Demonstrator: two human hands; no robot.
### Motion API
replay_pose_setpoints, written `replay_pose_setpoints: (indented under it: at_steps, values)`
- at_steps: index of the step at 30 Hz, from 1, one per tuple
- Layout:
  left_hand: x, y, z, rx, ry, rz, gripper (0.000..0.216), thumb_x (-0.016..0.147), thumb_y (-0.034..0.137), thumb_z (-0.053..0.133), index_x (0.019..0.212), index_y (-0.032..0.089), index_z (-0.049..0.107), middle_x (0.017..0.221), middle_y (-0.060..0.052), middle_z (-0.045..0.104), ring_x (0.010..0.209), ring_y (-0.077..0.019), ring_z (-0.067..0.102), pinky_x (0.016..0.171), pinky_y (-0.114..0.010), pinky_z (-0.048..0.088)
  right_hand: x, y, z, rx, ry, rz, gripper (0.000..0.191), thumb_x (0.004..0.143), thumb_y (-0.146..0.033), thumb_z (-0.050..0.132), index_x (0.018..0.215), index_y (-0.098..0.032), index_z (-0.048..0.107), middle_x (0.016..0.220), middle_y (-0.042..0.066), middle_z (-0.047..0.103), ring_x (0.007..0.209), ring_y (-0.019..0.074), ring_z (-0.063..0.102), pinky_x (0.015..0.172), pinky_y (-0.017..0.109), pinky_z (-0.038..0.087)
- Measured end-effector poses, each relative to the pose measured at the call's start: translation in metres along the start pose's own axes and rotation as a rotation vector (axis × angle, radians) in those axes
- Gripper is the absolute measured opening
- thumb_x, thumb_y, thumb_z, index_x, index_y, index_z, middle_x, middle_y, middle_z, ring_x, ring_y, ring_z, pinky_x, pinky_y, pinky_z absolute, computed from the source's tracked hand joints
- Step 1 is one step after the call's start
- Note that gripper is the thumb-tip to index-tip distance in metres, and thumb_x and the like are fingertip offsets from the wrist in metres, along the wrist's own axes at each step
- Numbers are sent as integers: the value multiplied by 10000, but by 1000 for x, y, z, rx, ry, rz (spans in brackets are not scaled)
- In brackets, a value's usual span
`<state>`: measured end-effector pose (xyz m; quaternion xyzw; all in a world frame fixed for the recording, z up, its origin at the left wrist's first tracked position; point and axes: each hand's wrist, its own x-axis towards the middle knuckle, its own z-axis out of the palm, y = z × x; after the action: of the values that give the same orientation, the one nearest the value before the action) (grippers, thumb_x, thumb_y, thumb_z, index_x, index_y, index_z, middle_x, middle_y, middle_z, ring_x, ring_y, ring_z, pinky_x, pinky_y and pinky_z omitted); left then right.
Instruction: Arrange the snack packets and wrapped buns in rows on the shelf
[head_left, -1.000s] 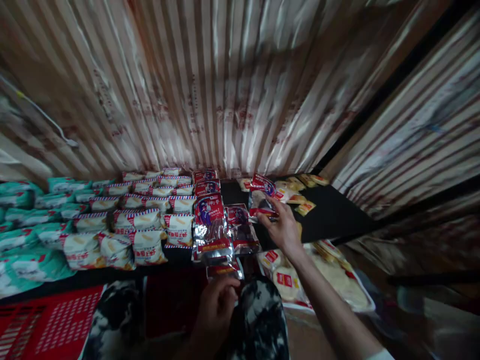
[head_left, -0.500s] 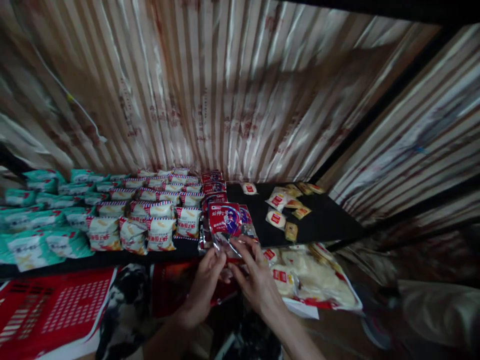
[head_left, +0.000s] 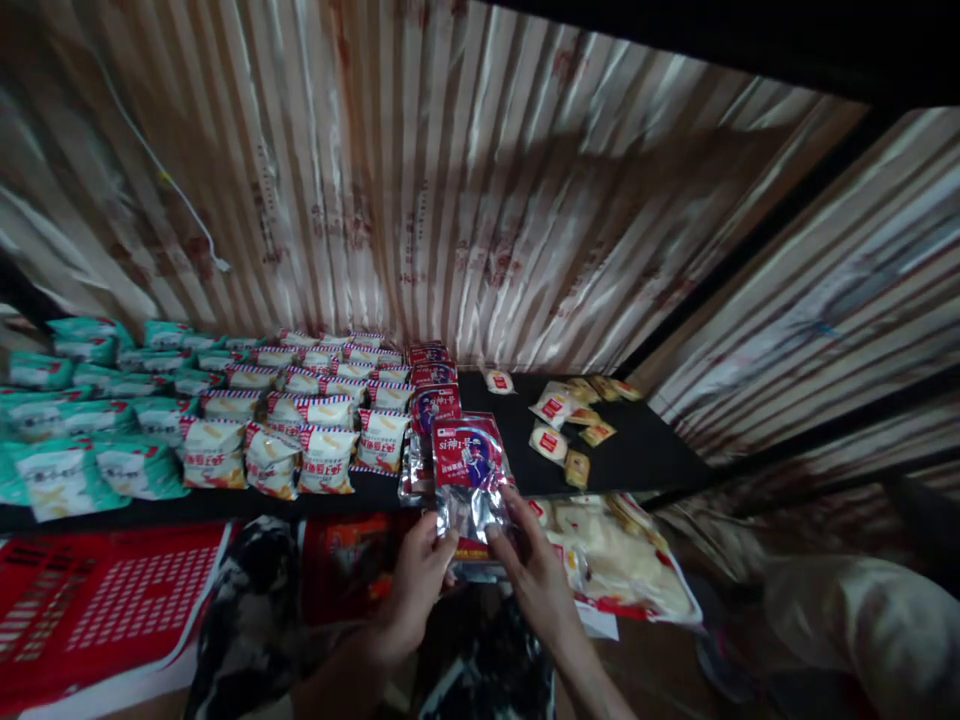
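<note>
Both hands grip the lower part of a red and silver snack packet (head_left: 471, 458) with a purple picture on its front. My left hand (head_left: 417, 578) has its thumb at the packet's lower left corner. My right hand (head_left: 531, 562) pinches the lower right side, with the thumb on the silver part. Just behind and to the left, similar red packets (head_left: 435, 405) form a row running back on the black shelf (head_left: 517, 430). How many packets are between my hands I cannot tell.
White chip bags (head_left: 326, 460) and teal bags (head_left: 142, 468) stand in rows at the left. Small wrapped pastries (head_left: 549, 443) lie scattered to the right. Below the shelf are a red basket (head_left: 142, 590) and a tray of wrapped food (head_left: 630, 560). A corrugated wall (head_left: 465, 220) rises behind.
The held packet has moved slightly right, and more of its front and silver lower part shows. Both hands have shifted slightly and keep their hold. The camera view has tilted a little.
</note>
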<state>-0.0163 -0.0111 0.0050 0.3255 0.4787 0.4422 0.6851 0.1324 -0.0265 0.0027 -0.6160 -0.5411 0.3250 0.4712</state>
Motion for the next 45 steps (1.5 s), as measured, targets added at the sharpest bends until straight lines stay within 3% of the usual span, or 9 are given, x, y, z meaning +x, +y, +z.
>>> replay_pose_setpoints:
  at_steps: [5,9,12,15,19,23,32,38,45]
  values:
    - [14,3,-3,-67,38,34,574,635,480,701,1074,150,535,718,23,578,462,-53,435,466,-208,399,18,-4,10,-93,64,-43,456,803,-433,580,1200,-210,598,1194,112,646,1109,268,604,971,465,474]
    - [26,-1,-13,-55,130,143,598,657,367,680,1184,169,479,997,-80,605,638,-110,587,490,-204,441,45,-10,23,-203,108,-138,447,820,-413,540,1196,-178,593,1199,127,634,1113,266,589,970,467,458]
    - [32,-6,-20,21,151,246,487,674,317,644,1129,170,549,1117,-122,585,830,-159,620,556,-207,481,66,-16,35,-272,119,-223,428,826,-379,515,1179,-153,601,1165,143,641,1082,263,594,944,455,470]
    - [36,-4,-24,6,142,287,396,647,333,641,1001,157,620,1137,-138,577,876,-183,627,576,-223,503,81,-23,45,-335,129,-287,398,832,-346,499,1152,-144,619,1143,155,640,1075,264,592,930,444,478]
    - [41,12,-25,-105,143,223,386,592,349,696,909,130,665,1195,-174,558,900,-233,644,539,-245,509,94,-32,54,-429,143,-343,390,846,-343,490,1150,-144,631,1153,158,622,1075,264,586,932,431,483]
    - [43,28,-25,-239,149,127,371,562,300,753,883,126,689,1034,-141,673,908,-239,652,619,-264,519,105,-40,56,-496,100,-326,391,844,-335,495,1159,-151,635,1140,153,619,987,255,623,865,406,522]
    - [50,31,-26,-376,198,45,372,505,296,799,820,118,713,928,-125,718,892,-238,660,698,-299,516,119,-43,60,-558,31,-299,435,852,-341,475,1167,-82,625,1148,188,610,1019,270,614,862,398,528]
    - [54,23,-33,-234,175,141,342,579,338,767,845,129,717,1232,-165,599,934,-241,659,659,-269,533,117,-27,59,-598,52,-276,394,837,-331,482,1135,-131,645,1178,161,597,1045,256,610,906,396,510]
    - [59,6,-35,-57,162,259,274,642,243,670,896,147,714,1251,-163,538,880,-215,666,627,-271,554,107,-15,58,-731,84,-292,368,828,-320,510,1115,-151,667,1303,161,525,1183,305,509,973,454,457]
